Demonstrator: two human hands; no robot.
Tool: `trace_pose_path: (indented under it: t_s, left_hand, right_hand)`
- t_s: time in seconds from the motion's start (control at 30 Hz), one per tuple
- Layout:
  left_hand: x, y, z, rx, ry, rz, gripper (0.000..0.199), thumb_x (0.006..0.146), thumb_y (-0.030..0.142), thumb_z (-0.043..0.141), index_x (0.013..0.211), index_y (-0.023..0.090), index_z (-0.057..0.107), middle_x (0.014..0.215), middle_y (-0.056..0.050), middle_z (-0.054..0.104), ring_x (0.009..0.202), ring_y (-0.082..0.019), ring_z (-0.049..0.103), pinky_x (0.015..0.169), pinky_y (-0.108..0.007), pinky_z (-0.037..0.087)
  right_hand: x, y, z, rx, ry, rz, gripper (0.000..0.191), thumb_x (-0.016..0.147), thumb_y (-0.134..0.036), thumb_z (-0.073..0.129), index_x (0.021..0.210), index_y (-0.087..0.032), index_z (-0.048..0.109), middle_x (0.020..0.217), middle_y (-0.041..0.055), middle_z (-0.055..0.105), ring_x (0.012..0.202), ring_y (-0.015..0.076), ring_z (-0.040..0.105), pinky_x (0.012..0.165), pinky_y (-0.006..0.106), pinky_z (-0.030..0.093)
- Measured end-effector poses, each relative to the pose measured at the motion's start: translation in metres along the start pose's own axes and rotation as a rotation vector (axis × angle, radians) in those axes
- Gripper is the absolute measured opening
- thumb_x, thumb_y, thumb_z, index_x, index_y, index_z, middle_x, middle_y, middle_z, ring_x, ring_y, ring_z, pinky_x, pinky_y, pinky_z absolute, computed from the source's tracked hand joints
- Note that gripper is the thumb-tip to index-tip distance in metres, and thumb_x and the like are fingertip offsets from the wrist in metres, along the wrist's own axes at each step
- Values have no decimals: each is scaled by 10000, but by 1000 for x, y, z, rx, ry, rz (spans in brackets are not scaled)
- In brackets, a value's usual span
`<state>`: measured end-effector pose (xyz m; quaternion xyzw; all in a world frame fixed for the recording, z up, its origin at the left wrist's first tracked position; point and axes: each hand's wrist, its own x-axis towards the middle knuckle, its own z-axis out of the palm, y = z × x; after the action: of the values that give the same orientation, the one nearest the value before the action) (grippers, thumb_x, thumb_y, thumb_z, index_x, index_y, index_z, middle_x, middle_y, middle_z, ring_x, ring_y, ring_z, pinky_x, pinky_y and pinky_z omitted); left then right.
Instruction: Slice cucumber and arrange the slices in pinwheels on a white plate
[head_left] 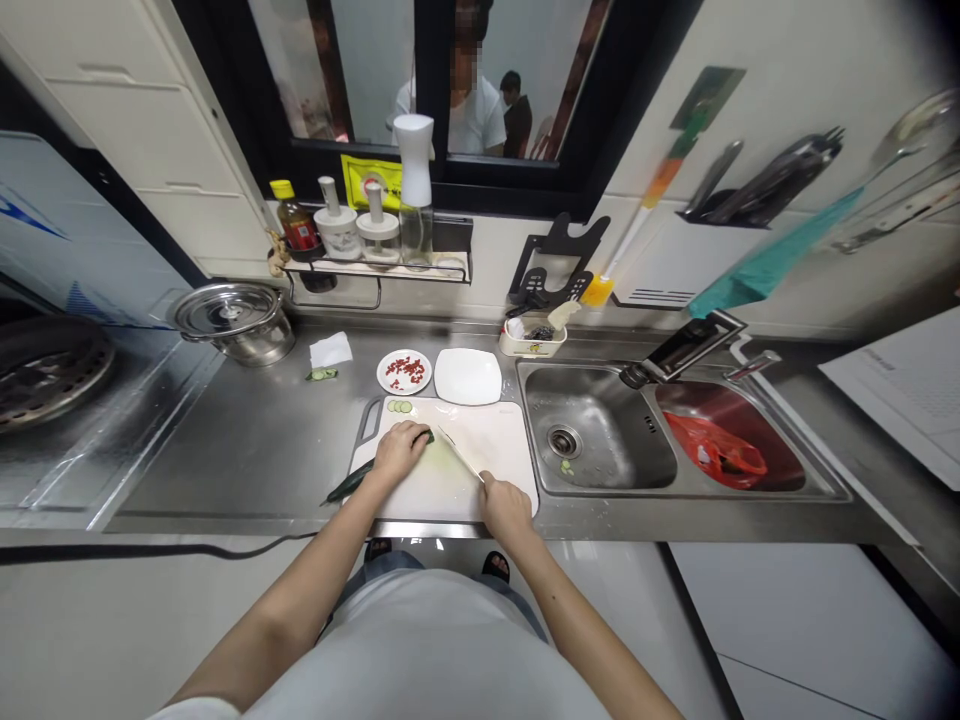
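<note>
- Green cucumber (349,484): lies slantwise at the left of the white cutting board (495,430), tapered end past the board's near-left edge; its middle is hidden under the left forearm. A dark green end shows at the fingertips; cannot tell whether both parts are one piece.
- Left hand (400,450): fingers curled down over the cucumber, pinning it to the board.
- Right hand (510,508): closed around the handle of the knife (463,458). Blade slants toward the left hand, tip just beside the green end; contact cannot be made out.
- Cut so far: a short overlapping row of pale round slices (400,406) at the board's far-left corner. Damp greenish patch on the board near the blade.
- Left to cut, judged: most of the cucumber; the slicing looks to be at an early stage.
- Finished, judged: small red pieces (406,371) sit chopped on a round white plate (381,373) beyond the board.
- Beside it, a square white plate (468,376) on the steel tabletop (300,430).
- Offcuts: green scraps (322,375) near a white paper (331,350); pale green bits (566,467) in the sink (611,430), near the drain.
</note>
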<state>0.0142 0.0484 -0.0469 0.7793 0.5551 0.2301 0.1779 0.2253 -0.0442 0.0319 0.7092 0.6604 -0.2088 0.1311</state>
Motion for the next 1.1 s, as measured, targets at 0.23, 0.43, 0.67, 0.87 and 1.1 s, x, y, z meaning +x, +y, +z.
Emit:
trace_pose_path:
  t_s: [0.23, 0.43, 0.67, 0.87, 1.1]
  left_hand:
    - [-1, -4, 1, -44, 51, -40, 259, 919, 327, 499, 1059, 240, 699, 1023, -62, 702, 1009, -220, 602, 889, -353, 468]
    - [1, 0, -2, -229, 167, -134, 300, 938, 349, 463, 1056, 210, 701, 1082, -69, 705, 1024, -216, 621, 917, -366, 483]
    - [8, 16, -16, -379, 79, -76, 347, 834, 422, 634, 1109, 215, 684, 1125, -78, 674, 1031, -216, 613, 912, -354, 491]
    - [13, 25, -26, -357, -123, 89, 245, 815, 403, 653, 952, 216, 732, 1021, -74, 685, 986, -208, 605, 916, -350, 468]
    - [11, 30, -22, -461, -186, 73, 161, 799, 278, 638, 916, 205, 720, 983, -57, 684, 957, -196, 604, 889, -327, 459]
  right_hand:
    - [-5, 5, -6, 11, 64, 36, 342, 988, -306, 342, 1256, -273, 552, 1001, 89, 711, 918, 206, 671, 703, 267, 408]
    - [-5, 8, -5, 9, 101, 22, 348, 968, -332, 421, 1295, -276, 527, 1055, 75, 700, 951, 195, 648, 744, 263, 399]
    - [-7, 16, -3, -66, 203, -55, 491, 897, -296, 561, 1375, -232, 471, 1061, 87, 680, 985, 226, 602, 809, 287, 383]
    - [-8, 24, -6, -113, 193, -117, 516, 893, -311, 573, 1388, -216, 464, 1091, 103, 663, 1011, 240, 578, 833, 307, 372]
    - [-7, 28, 5, -117, 205, -123, 489, 884, -303, 580, 1359, -223, 494, 1040, 87, 679, 977, 230, 598, 810, 295, 383]
